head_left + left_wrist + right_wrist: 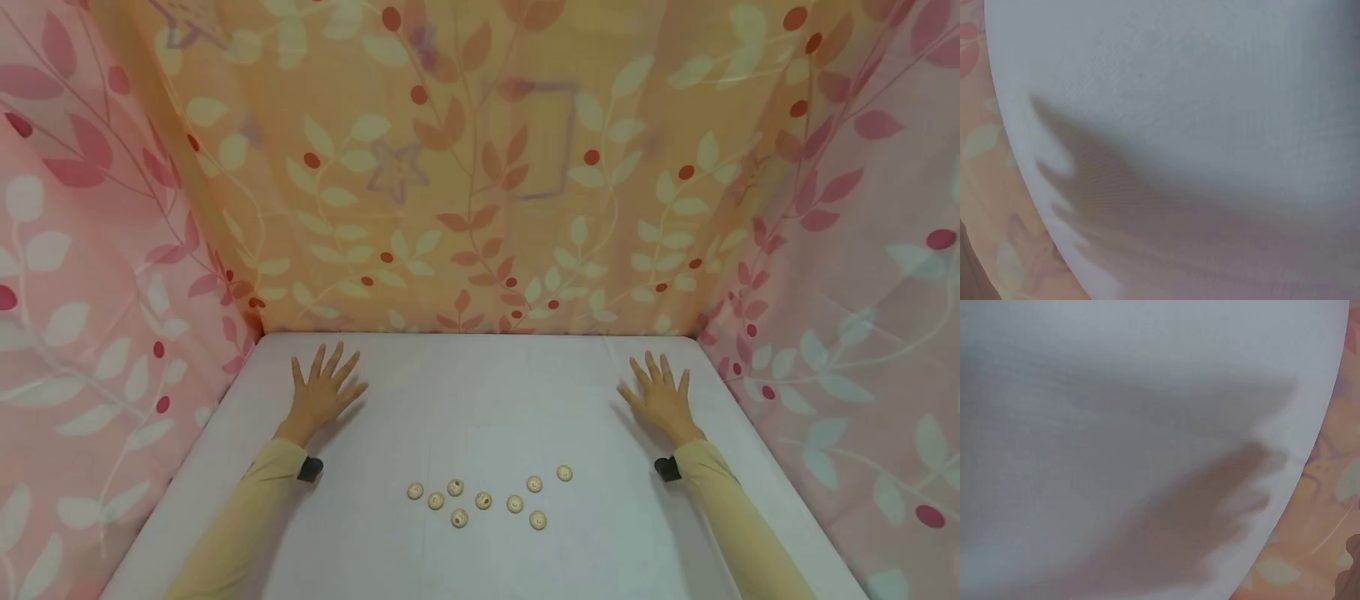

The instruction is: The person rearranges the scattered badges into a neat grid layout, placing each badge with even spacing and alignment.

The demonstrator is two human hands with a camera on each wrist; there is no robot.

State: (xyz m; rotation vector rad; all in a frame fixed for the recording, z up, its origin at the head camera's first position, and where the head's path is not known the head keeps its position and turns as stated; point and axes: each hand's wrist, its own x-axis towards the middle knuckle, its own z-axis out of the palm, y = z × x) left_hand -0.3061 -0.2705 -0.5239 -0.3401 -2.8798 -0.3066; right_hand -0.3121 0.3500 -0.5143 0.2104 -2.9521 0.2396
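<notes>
In the head view my left hand (321, 397) is held over the far left of the white table, its fingers straight and spread. My right hand (663, 400) mirrors it at the far right, fingers spread too. Neither hand holds anything. Between the forearms, nearer to me, lie several small round beige discs that look like buttons (483, 500), some with a dark spot. The wrist views show mostly hand shadows on the cloth, with a bit of a finger (1349, 572) at the right wrist view's lower corner.
The white-covered table (480, 417) ends at a far edge against an orange leaf-patterned curtain (480, 167). Pink patterned curtains stand along the left (90, 333) and right (862, 333) sides. Dark wrist cameras (311, 469) sit at both sleeve cuffs.
</notes>
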